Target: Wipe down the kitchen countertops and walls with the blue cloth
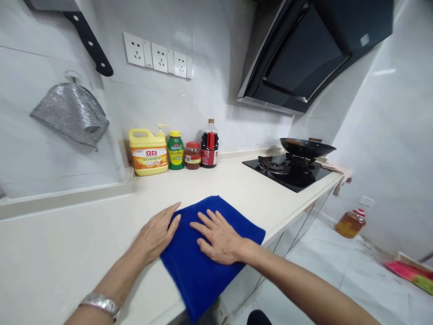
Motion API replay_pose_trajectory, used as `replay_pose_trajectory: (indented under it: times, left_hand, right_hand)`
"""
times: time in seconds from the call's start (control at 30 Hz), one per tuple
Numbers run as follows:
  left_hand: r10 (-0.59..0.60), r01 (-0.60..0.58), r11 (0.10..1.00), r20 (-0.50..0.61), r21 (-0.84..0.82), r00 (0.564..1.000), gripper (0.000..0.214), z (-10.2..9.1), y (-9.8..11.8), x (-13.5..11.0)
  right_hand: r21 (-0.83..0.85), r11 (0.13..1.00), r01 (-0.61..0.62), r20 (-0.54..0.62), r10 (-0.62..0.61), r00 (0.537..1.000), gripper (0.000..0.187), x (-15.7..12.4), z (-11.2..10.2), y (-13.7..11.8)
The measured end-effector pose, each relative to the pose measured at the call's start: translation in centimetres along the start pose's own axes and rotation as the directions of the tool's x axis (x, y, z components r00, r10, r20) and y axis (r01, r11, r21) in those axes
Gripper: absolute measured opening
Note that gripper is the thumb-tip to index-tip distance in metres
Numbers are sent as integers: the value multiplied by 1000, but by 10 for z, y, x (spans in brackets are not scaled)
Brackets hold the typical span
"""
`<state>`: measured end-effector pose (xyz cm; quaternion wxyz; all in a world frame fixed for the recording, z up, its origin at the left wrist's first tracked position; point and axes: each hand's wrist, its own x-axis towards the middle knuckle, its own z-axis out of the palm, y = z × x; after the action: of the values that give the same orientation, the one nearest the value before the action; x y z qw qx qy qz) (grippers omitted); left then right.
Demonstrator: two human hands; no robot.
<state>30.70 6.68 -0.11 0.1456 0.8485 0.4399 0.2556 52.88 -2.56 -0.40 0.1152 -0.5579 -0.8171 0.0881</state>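
A blue cloth (pixel 199 280) lies spread over the countertop (pixel 84 243), its near corner hanging past the front edge. My right hand (pixel 219 239) rests flat on the middle of the cloth, fingers spread and palm down. At the cloth's left edge is my left hand (pixel 156 237), fingers stretched out and thumb apart, with the fingertips touching or just beside the fabric. Nothing shows in the grasp of either hand. A silver bracelet (pixel 100 302) circles my left wrist.
Against the wall stand a yellow detergent jug (pixel 149 153), a green bottle (pixel 176 151), a red-lidded jar (pixel 193 156) and a dark sauce bottle (pixel 209 146). Further right, a wok (pixel 307 148) sits on the gas stove (pixel 291 176) under a range hood (pixel 304 54). An oil jug (pixel 351 224) is on the floor.
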Motion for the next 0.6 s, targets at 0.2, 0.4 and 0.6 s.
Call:
replay_pose_trajectory:
  times: [0.2,0.4,0.6]
  left_hand:
    - [-265,278,957,-142,78,954,66,-30,-10,4]
    - [-328,308,924,56,226,943,61,-26,-16,6]
    - [-338,306,911,75,277,938,62,-24,-13,10]
  right_hand:
    - [-75,992,-98,38,101,994,62,8,-15,74]
    - [-202,888,-413,-27,417,909,63,27,-26,139]
    - [-230,817,-529,-21,539,842,65,36,-27,129]
